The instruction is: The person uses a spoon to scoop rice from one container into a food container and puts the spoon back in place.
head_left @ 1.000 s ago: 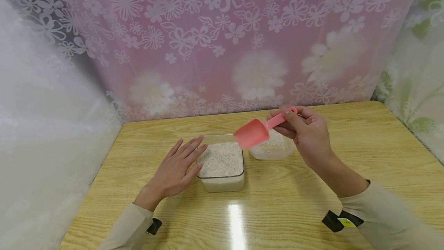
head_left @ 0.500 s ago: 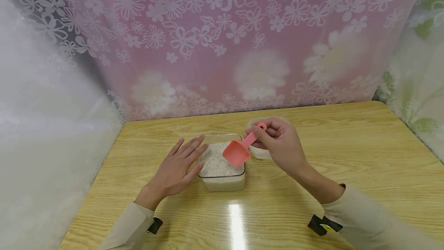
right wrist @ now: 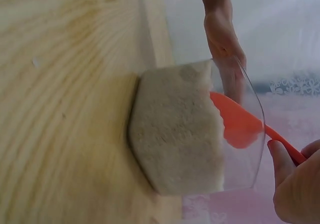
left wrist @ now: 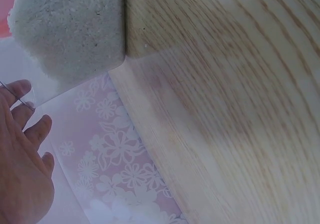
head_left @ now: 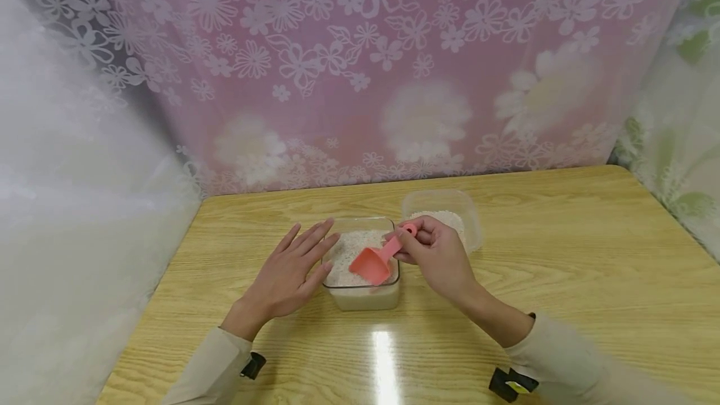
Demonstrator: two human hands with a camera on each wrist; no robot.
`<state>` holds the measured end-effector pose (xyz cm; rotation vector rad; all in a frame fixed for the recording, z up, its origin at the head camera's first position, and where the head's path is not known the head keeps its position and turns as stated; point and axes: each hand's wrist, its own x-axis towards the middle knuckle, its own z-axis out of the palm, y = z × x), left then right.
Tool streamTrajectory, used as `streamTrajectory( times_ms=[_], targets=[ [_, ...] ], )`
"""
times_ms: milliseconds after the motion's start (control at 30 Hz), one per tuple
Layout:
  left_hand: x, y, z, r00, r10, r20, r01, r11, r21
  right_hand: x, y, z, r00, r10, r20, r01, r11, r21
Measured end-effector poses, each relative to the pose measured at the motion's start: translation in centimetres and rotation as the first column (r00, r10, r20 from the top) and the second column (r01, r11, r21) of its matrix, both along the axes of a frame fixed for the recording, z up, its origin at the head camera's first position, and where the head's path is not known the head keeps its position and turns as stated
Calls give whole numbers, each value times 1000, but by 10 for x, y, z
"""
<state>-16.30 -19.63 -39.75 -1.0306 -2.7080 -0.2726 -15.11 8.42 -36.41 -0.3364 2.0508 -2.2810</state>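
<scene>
Right hand point(head_left: 444, 261) pinches the scoop point(head_left: 375, 262), its bowl in the rice point(head_left: 357, 240) inside the tub point(head_left: 365, 300); left hand point(head_left: 281, 277), fingers point(head_left: 325, 245) spread, touches the tub's rim

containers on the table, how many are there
2: a clear container of grain beside the left hand, and a translucent one farther back, partly hidden by the right hand.

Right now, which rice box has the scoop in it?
The nearer, dark-rimmed box: the scoop reaches inside it. The farther, frosted box has no scoop.
</scene>
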Motion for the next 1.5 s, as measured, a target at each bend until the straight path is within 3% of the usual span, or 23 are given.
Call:
streamTrajectory(
  times_ms=[300,1000,1133,1333,1500],
  targets=[
    [1,-1,-1,1000,5,5,-5,1000,9,2,-6,-6,983,-9,182,35,990,-139],
    [-1,0,-2,1000,-5,-6,5,1000,18,-5,-6,-7,969,29,246,21,980,-197],
    [-1,1,-2,1000,-9,-4,9,1000,20,-5,-3,-7,958,41,284,34,967,-254],
    [-1,0,-2,1000,-7,-3,7,1000,18,-8,4,-9,921,88,378,55,935,-351],
    [-1,-1,-3,1000,-5,-5,5,1000,19,-11,12,-11,906,150,396,39,901,-432]
  ],
)
